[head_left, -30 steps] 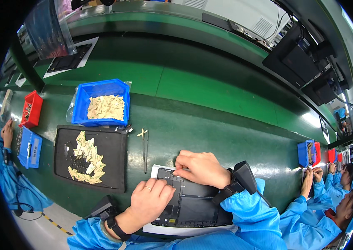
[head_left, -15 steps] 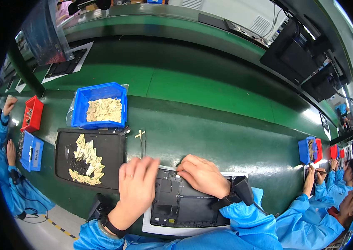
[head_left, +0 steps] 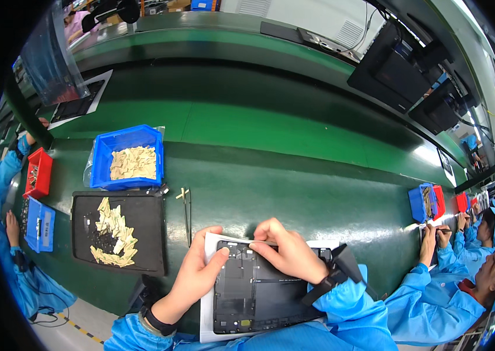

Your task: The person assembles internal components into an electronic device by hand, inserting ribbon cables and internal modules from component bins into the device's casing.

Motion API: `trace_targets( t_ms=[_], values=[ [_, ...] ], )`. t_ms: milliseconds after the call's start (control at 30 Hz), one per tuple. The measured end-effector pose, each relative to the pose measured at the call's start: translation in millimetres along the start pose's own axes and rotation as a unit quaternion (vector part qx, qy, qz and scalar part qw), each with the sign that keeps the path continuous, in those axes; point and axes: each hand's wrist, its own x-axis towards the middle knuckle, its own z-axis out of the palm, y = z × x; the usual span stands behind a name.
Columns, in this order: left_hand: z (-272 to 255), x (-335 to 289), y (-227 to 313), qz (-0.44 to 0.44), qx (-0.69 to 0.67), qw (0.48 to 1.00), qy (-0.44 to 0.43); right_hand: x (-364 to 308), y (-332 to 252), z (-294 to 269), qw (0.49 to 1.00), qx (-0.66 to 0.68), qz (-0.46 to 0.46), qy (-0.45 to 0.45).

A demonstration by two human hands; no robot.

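Observation:
In front of me lies a flat black device housing (head_left: 279, 301) with its inner parts exposed, on a white sheet (head_left: 207, 327). My left hand (head_left: 195, 275) grips the upper left corner, thumb pressed on the housing, fingers around the sheet's edge. At the far edge, my right hand (head_left: 291, 255) is closed, thumb and fingertips pinching there; whether a small part is between them cannot be made out. Left of my hands, cream strips (head_left: 120, 237) and small black bits lie on a black tray (head_left: 153, 245). Tweezers (head_left: 188, 219) rest beside the tray.
Behind the tray stands a blue bin (head_left: 100, 161) of cream pieces. A red bin (head_left: 38, 175) and another blue bin (head_left: 40, 225) are farther left, near a co-worker's hand (head_left: 12, 228). Co-workers (head_left: 464, 292) sit at right by more bins (head_left: 423, 203); monitors (head_left: 391, 67) hang above.
My left hand has come down from above the housing's left side to grip its corner. My right hand stays at the far edge. The corner and sheet appear slightly raised. The view has shifted slightly.

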Motion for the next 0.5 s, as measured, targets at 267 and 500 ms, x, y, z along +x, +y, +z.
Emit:
trace_targets(
  t_ms=[267,500],
  values=[
    [6,2,-1,-0.127,-0.048,0.99,-0.026,20,34,-18,0.953,0.243,0.084,-0.162],
    [0,0,-1,-0.136,-0.052,0.989,-0.03,27,24,-19,0.953,0.196,0.107,-0.203]
  ],
)
